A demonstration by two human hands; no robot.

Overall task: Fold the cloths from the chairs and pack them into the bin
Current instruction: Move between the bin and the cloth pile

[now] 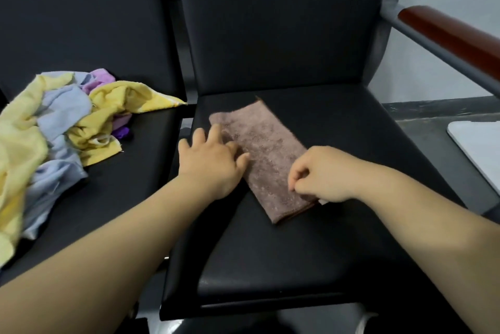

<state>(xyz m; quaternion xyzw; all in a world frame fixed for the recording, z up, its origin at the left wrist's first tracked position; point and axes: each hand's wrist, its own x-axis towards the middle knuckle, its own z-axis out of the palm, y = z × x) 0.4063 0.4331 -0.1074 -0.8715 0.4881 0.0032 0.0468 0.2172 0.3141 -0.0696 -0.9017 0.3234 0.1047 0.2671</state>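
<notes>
Two hands are on the job: the left hand point(213, 160) lies flat with fingers spread, pressing down the 9 o'clock edge of the brown cloth point(270, 152), and the right hand point(322, 174) has its fingers curled in, pinching the cloth near its 5 o'clock corner. The cloth sits mid-seat on the black chair seat point(338, 122), already a narrow strip running from 11 to 5 o'clock, with doubled layers showing along its near end. It looks like fuzzy towel stuff, so I'd guess light, floppy and a bit grippy on that smooth seat: no weight to fight, but it'll sag and come unfolded if you lift it by one corner. My take is to grab the two near corners through both layers, bring them over to the far end, then lift it by the fold. At 9 o'clock from there, the neighbouring seat point(140, 149) holds a pile of cloths point(54, 122), yellow, pale blue and purple, all crumpled and tangled, so expect a pull to drag others along. Further out, there's a reddish armrest point(454, 36) at 2 o'clock and a white thing point(479, 149) poking in at 3; can't tell if that's the bin.
</notes>
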